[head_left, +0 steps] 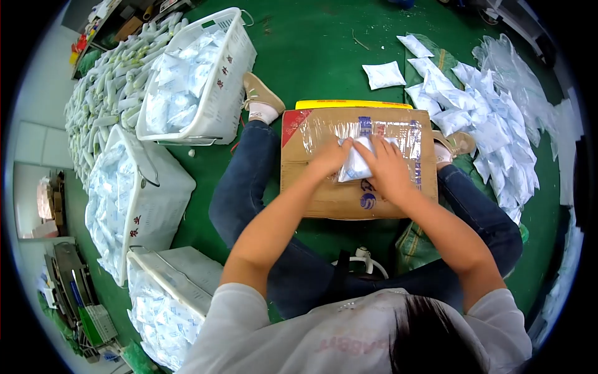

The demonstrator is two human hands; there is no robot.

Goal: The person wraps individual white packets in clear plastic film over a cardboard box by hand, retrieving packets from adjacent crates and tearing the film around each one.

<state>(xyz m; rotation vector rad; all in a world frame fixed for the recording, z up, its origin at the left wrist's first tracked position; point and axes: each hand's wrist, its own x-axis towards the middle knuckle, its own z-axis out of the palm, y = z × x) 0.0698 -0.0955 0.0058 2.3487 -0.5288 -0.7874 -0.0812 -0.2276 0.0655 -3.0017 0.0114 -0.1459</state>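
A small white packet with faint blue print lies on a cardboard box between my knees. My left hand, slightly blurred, is closed at the packet's left edge, fingertips at its upper corner. From the right, my right hand holds the packet, its fingers laid across the top and partly covering it. Clear tape and blue print show on the box top around both hands.
A pile of similar white packets spreads over the green floor at right, beside clear plastic film. White baskets full of packets stand at left. Behind them is a heap of pale wrapped rolls. Something yellow edges the box's far side.
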